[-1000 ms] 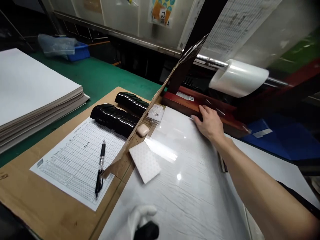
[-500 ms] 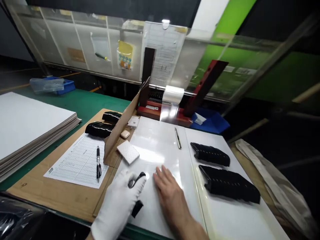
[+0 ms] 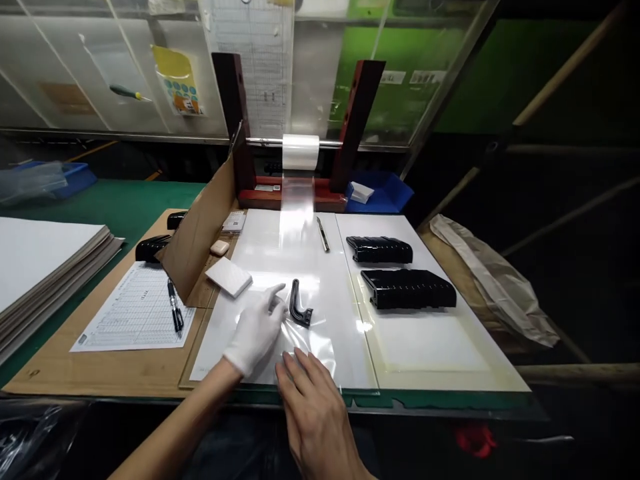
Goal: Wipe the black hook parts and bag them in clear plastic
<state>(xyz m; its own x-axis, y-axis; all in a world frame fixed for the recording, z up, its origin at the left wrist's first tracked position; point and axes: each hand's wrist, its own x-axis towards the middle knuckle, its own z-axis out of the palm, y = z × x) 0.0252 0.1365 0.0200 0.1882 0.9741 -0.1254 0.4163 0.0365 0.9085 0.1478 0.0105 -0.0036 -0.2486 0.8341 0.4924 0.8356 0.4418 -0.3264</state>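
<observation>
Black plastic bracket [image 3: 295,303] on clear film [image 3: 310,353]

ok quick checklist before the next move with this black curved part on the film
1. Black curved part in place on the clear film: ok, it lies on the film, not held.
2. Left hand gloved and by the part: ok, white glove on, fingertips close to it.
3. Right hand gloved: not ok, it is bare, with its fingers at the film.
4. Film still joined to the film roll: cannot tell, the clear strip is hard to trace.
5. Craft knife within reach: ok, it lies on the white board beyond the part.
</observation>
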